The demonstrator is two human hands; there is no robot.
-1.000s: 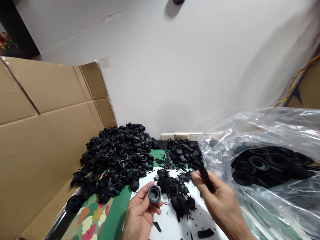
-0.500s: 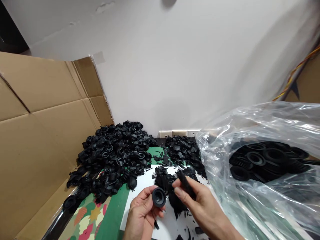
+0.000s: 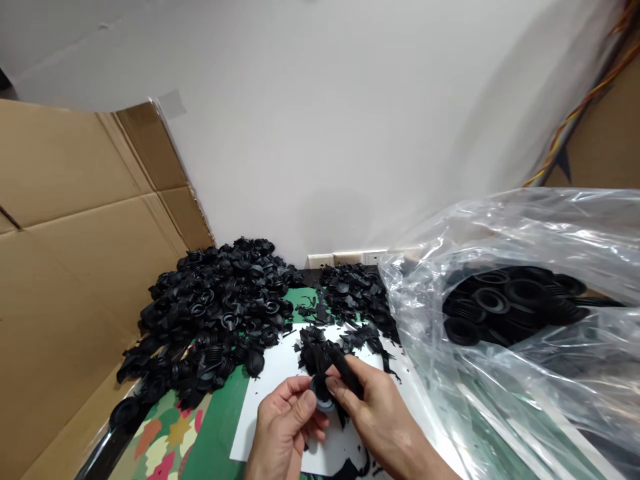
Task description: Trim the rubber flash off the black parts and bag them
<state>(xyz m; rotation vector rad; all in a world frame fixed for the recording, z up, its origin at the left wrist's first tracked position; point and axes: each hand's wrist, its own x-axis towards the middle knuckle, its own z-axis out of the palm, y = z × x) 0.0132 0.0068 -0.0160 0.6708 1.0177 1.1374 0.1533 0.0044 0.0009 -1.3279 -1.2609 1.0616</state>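
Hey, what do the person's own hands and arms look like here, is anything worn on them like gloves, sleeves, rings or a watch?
Both are bare. The left hand and the right hand wear no gloves, and no rings show. The right forearm runs uncovered to the bottom edge, with no sleeve, watch or band. Only a short bit of the left wrist shows, also uncovered.

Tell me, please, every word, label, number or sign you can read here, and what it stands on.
No text can be read.
The cardboard box, clear plastic bag, white sheet and patterned mat show no print.
The wall sockets are too small to tell.
The black rubber part in the left hand and the black tool in the right hand bear no legible mark.
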